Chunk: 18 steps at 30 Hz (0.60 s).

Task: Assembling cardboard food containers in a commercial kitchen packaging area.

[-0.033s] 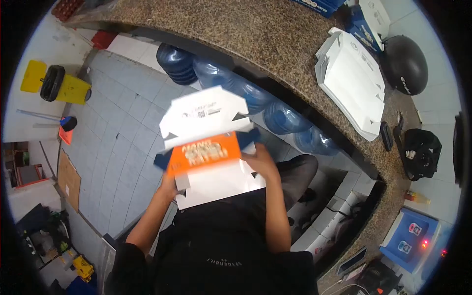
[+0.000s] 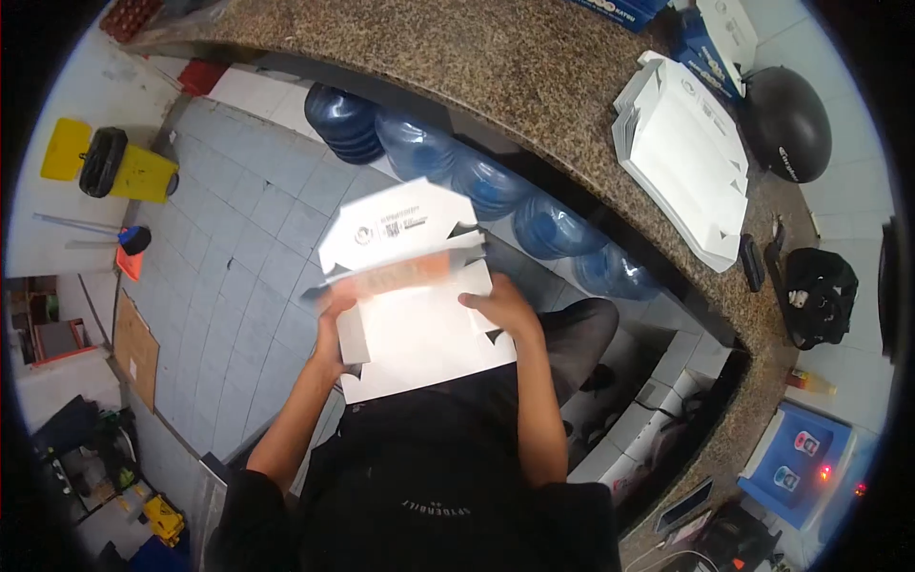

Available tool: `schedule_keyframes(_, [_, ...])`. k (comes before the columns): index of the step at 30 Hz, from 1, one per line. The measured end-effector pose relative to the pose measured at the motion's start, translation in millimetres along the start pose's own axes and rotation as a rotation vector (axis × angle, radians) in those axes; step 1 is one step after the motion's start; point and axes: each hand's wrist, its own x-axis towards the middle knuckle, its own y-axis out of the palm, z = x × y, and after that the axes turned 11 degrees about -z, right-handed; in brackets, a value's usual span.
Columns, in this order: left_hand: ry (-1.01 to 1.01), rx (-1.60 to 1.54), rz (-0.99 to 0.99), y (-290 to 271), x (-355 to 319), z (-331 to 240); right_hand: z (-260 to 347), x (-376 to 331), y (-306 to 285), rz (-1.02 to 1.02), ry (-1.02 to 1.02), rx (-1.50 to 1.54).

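Observation:
Over my lap I hold a partly folded cardboard box [image 2: 419,334], white inside, with a printed white flap at its far end. A thin orange panel, smeared by motion, shows across its middle. My left hand [image 2: 331,334] is closed on the box's left side, by a raised side flap. My right hand [image 2: 503,306] grips the right side, its thumb lying over the white inner face. The fingers of both hands are partly hidden behind the cardboard.
A stack of flat white box blanks [image 2: 681,157] lies on the granite counter [image 2: 457,48], near a black helmet [image 2: 786,124]. Several blue water jugs [image 2: 491,181] stand under the counter. A yellow bin [image 2: 141,174] stands on the tiled floor at the left.
The box's orange panel has tipped, so only a blurred strip shows where its whole face was seen. The side flaps now stand up beside my hands, and my left hand has shifted slightly upward.

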Motion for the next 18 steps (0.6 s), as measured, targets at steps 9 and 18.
schedule_keyframes(9, [0.848,1.229,-0.604,6.5,-6.6,-29.5,-37.3,19.8,20.8,0.294,0.167,0.485])
schedule_keyframes(18, [1.37,1.7,0.373,100.5,38.4,8.1,-26.0,13.4,16.7,0.211,0.209,0.432])
